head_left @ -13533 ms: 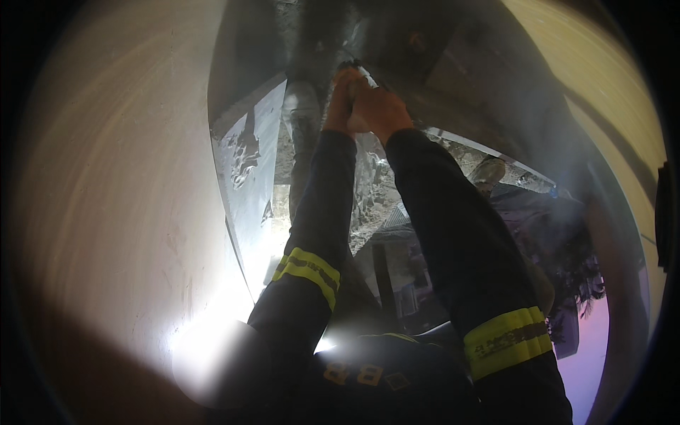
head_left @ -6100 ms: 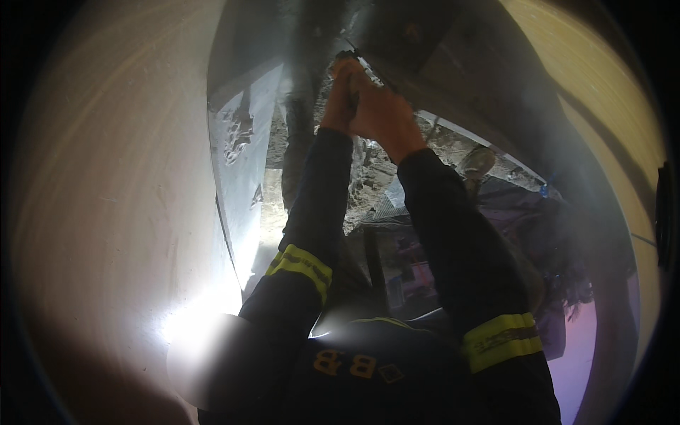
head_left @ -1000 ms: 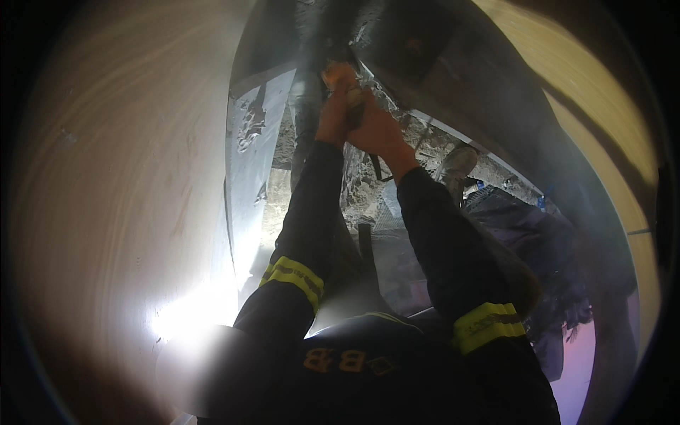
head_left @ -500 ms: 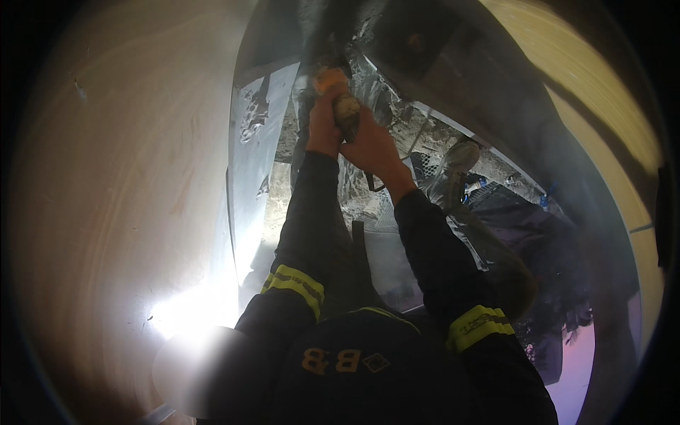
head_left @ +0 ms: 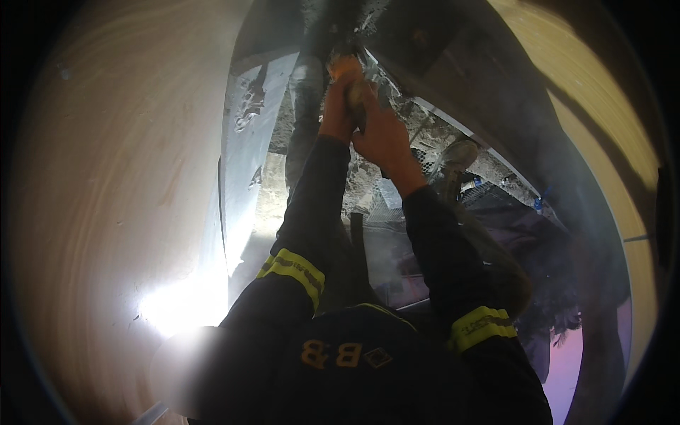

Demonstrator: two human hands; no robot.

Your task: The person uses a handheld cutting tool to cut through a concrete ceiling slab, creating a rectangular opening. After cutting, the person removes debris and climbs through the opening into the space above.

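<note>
My left hand (head_left: 338, 106) and my right hand (head_left: 386, 138) are closed together on an orange and dark hand tool (head_left: 348, 62), held out high in the middle of the view at the narrow top of a dusty opening. My left hand wraps around it from the left, my right from the right and a little lower. The tool's far end is dark and hard to make out in the dust. Around it are dark dusty surfaces (head_left: 404, 35) and crumbled grey debris (head_left: 361, 184). Both my forearms wear dark sleeves with yellow bands.
A beige curved panel (head_left: 113, 177) fills the left, a yellowish one (head_left: 588, 85) the right. A pale torn board (head_left: 248, 142) edges the opening. A dusty boot (head_left: 457, 156), metal mesh (head_left: 474, 195) and a small blue item (head_left: 538, 204) lie to the right. Bright glare and haze blur the lower left.
Since half a second ago my hands and the tool have moved slightly up and right. The dark strap or loop under my right hand is now mostly hidden.
</note>
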